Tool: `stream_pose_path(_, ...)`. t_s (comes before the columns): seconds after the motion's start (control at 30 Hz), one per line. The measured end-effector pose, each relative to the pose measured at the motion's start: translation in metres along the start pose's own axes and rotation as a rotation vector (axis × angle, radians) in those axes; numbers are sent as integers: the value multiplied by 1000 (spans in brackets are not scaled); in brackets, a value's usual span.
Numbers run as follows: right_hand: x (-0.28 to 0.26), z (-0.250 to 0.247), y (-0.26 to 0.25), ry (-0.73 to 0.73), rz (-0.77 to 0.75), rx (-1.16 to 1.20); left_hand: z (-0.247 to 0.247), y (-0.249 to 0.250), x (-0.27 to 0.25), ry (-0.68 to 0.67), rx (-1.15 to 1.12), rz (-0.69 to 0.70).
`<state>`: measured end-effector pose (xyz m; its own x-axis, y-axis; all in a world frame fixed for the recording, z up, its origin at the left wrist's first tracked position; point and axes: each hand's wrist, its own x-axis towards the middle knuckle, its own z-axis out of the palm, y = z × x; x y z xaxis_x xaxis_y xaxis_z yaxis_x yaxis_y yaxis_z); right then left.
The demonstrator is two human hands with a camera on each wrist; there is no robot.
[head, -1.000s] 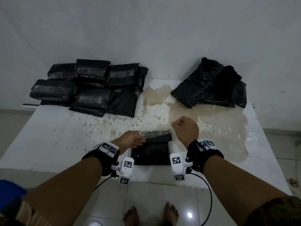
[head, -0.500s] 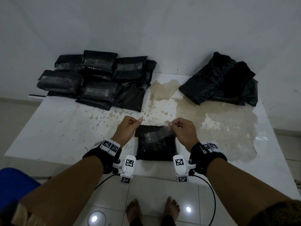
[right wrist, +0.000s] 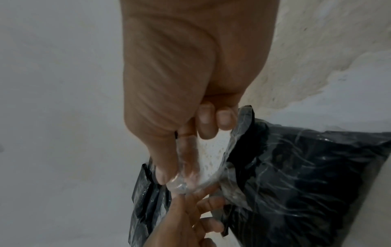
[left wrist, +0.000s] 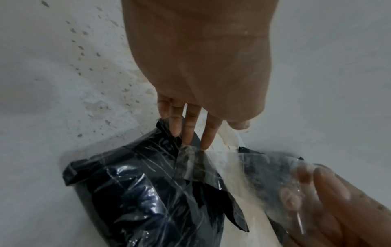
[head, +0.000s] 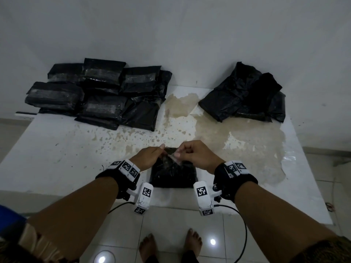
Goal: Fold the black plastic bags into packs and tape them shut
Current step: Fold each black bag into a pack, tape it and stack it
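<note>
My folded pack (head: 173, 172) lies at the bottom centre of the head view, on the near edge of the white table (head: 57, 158), between my two wrists. Over its top edge I hold a strip of clear tape (head: 173, 158): my right hand (head: 197, 156) pinches one end between thumb and curled fingers, and my left hand (head: 150, 157) has its fingers reaching down onto the other end. In the left wrist view those fingers (left wrist: 191, 123) look nearly straight, touching where the tape meets the black plastic, so I read that hand as pressing more than gripping, though the head view could pass for a light pinch. The pack should be light and soft, a bundle of thin film that gives under a fingertip and wants to spring open, so I judge it needs holding flat while the tape goes on. Its surface is glossy and likely slippery; I would take hold at the folded edges rather than the slick middle. The tape is the fussy part: thin, limp, sticky on one side, already wrinkled in the right wrist view, and apt to curl onto itself or my fingers. Best held only by its ends and kept taut. In the upper left of the head view sit the taped packs (head: 98, 95), and in the upper right a loose heap of bags (head: 245, 95) not yet folded.
</note>
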<state>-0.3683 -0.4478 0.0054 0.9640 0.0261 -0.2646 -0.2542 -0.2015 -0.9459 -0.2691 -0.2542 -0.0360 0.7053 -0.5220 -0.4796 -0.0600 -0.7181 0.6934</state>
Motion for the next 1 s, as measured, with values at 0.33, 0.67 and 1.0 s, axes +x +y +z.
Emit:
stream_pose_path(0.33, -18, -12, -6, -214, 80, -228, 0, 11, 14, -105, 38, -50)
stream_pose_path(0.67, -34, -14, -24, -94, -69, -726, 6, 25, 21, -272, 209, -98)
stream_pose_path(1.0, -36, 3, -17, 355, -219, -917, 5, -2, 13, -319, 406, 87)
